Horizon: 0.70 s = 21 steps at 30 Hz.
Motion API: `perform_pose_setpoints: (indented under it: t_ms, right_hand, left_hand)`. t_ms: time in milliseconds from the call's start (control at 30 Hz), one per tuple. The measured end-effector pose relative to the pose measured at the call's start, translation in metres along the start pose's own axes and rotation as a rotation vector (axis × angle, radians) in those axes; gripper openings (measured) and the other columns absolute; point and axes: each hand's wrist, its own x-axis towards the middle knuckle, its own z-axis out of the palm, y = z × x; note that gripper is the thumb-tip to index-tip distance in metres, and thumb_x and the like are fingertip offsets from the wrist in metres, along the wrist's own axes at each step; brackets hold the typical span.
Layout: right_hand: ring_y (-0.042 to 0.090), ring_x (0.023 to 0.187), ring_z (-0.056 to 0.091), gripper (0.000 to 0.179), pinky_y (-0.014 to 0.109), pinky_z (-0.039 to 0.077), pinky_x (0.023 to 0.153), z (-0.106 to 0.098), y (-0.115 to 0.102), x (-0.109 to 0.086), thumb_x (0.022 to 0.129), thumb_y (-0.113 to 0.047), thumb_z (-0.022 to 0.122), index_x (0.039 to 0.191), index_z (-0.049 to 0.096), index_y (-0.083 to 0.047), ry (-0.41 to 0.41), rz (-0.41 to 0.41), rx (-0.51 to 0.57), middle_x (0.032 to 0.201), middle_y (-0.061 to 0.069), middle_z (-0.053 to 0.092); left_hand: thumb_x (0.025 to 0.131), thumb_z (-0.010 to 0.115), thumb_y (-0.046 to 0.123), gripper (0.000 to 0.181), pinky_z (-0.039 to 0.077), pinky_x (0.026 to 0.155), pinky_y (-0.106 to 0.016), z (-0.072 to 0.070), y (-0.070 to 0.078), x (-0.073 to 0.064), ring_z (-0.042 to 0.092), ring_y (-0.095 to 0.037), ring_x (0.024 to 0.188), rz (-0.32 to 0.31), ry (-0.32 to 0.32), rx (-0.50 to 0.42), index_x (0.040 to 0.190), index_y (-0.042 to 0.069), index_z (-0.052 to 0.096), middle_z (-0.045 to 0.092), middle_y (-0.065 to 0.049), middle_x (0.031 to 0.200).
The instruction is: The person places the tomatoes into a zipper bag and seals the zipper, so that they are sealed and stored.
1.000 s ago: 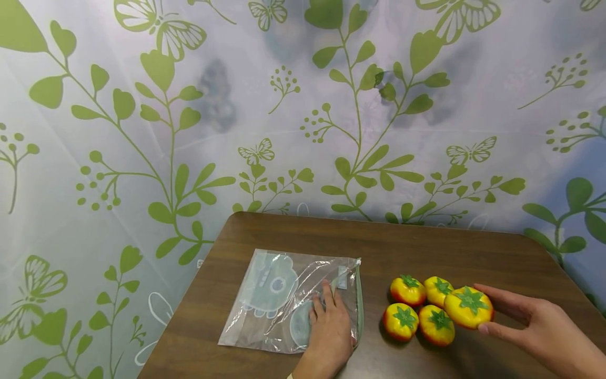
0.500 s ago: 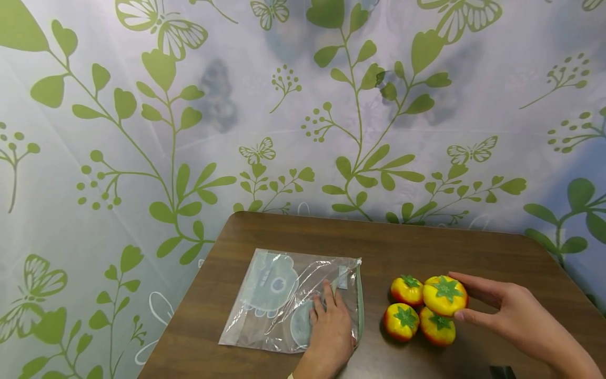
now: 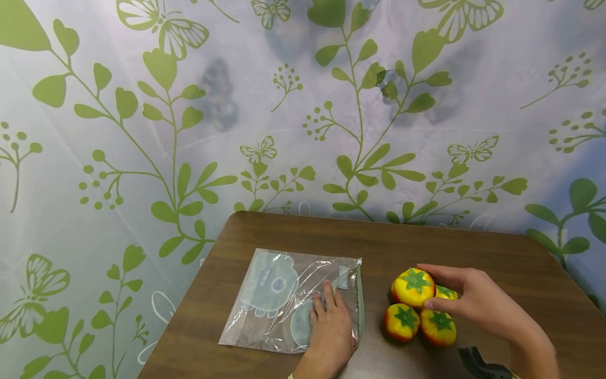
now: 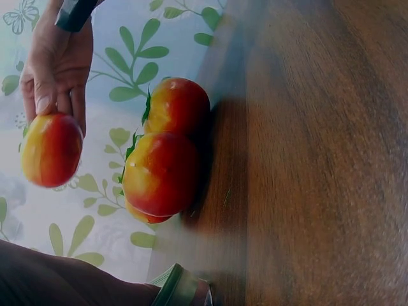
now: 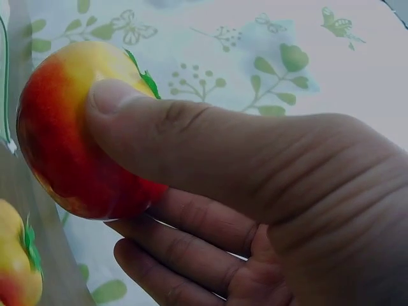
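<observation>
My right hand pinches a yellow-and-red toy persimmon with a green leafy top, thumb on one side and fingers on the other. It hovers over the back-left of several similar persimmons grouped on the table; the left wrist view shows air between the held persimmon and those standing. In the head view the held one hides most of the persimmon behind it. My left hand lies with fingers extended on a clear plastic zip bag printed with pale blue-green shapes.
The brown wooden table has its far edge against a pale curtain with green leaves and butterflies. A dark strap hangs by my right wrist. The bag's green zip edge faces the persimmons.
My right hand has carried the persimmon leftward, from the right of the group to above its back-left one. My left hand and the bag have stayed put.
</observation>
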Motion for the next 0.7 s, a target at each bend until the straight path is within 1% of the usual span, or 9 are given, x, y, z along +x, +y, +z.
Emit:
perform_pose_setpoints:
  t_ms: [67, 100, 167, 367, 433, 533, 600, 700]
  right_hand:
    - [0.025, 0.13, 0.073, 0.074, 0.021, 0.06, 0.092, 0.001, -0.004, 0.004, 0.092, -0.04, 0.088, 0.158, 0.06, -0.017, -0.009, -0.008, -0.002, 0.149, 0.012, 0.07]
    - [0.031, 0.131, 0.072, 0.075, 0.021, 0.06, 0.092, 0.002, -0.005, 0.006, 0.092, -0.041, 0.088, 0.158, 0.06, -0.017, -0.012, -0.01, 0.004, 0.148, 0.012, 0.071]
    - [0.036, 0.132, 0.071, 0.074, 0.023, 0.06, 0.093, 0.004, -0.008, 0.01, 0.092, -0.041, 0.088, 0.157, 0.061, -0.017, -0.022, -0.012, 0.024, 0.147, 0.012, 0.071]
    - [0.039, 0.133, 0.07, 0.073, 0.026, 0.062, 0.094, 0.012, -0.012, 0.024, 0.093, -0.04, 0.088, 0.156, 0.061, -0.015, -0.05, -0.028, 0.072, 0.148, 0.013, 0.071]
    - [0.04, 0.135, 0.069, 0.073, 0.03, 0.063, 0.096, 0.017, -0.012, 0.029, 0.093, -0.039, 0.088, 0.156, 0.061, -0.014, -0.066, -0.034, 0.095, 0.149, 0.014, 0.069]
    - [0.041, 0.135, 0.068, 0.072, 0.04, 0.064, 0.099, 0.026, -0.013, 0.036, 0.094, -0.036, 0.088, 0.156, 0.061, -0.01, -0.084, -0.051, 0.126, 0.149, 0.016, 0.069]
    - [0.041, 0.135, 0.069, 0.071, 0.047, 0.063, 0.101, 0.033, -0.013, 0.041, 0.094, -0.035, 0.088, 0.155, 0.062, -0.009, -0.089, -0.068, 0.125, 0.149, 0.017, 0.069]
    - [0.041, 0.133, 0.07, 0.07, 0.054, 0.06, 0.102, 0.042, -0.014, 0.047, 0.094, -0.033, 0.088, 0.154, 0.062, -0.007, -0.09, -0.088, 0.113, 0.147, 0.018, 0.07]
  left_hand:
    - [0.063, 0.105, 0.028, 0.108, 0.055, 0.105, -0.066, 0.001, 0.0, 0.0, 0.057, -0.061, 0.136, 0.001, -0.002, -0.001, 0.151, -0.008, 0.052, 0.043, -0.032, 0.166]
    - [0.064, 0.105, 0.027, 0.108, 0.055, 0.106, -0.066, 0.001, -0.001, 0.0, 0.057, -0.061, 0.136, 0.001, -0.005, -0.003, 0.151, -0.008, 0.052, 0.042, -0.033, 0.166]
    - [0.065, 0.105, 0.027, 0.107, 0.055, 0.106, -0.066, 0.001, -0.001, 0.0, 0.057, -0.061, 0.137, 0.0, -0.013, -0.007, 0.151, -0.008, 0.052, 0.042, -0.033, 0.166]
    - [0.064, 0.106, 0.029, 0.109, 0.056, 0.105, -0.066, 0.002, -0.001, 0.0, 0.057, -0.061, 0.137, -0.001, -0.012, 0.001, 0.151, -0.008, 0.052, 0.041, -0.032, 0.167]
    - [0.064, 0.106, 0.03, 0.109, 0.056, 0.105, -0.065, 0.002, -0.001, 0.0, 0.057, -0.061, 0.137, 0.0, -0.011, 0.006, 0.151, -0.008, 0.052, 0.041, -0.032, 0.167]
    - [0.065, 0.106, 0.03, 0.109, 0.055, 0.106, -0.065, 0.001, -0.001, 0.0, 0.056, -0.061, 0.137, -0.001, -0.02, 0.008, 0.152, -0.008, 0.052, 0.04, -0.032, 0.167]
    - [0.066, 0.105, 0.031, 0.108, 0.055, 0.106, -0.066, 0.0, -0.001, 0.0, 0.056, -0.061, 0.138, -0.003, -0.03, 0.006, 0.152, -0.008, 0.052, 0.04, -0.032, 0.168]
    - [0.066, 0.105, 0.032, 0.108, 0.055, 0.107, -0.066, -0.001, -0.001, -0.001, 0.056, -0.06, 0.138, -0.002, -0.035, 0.013, 0.152, -0.007, 0.053, 0.039, -0.032, 0.168]
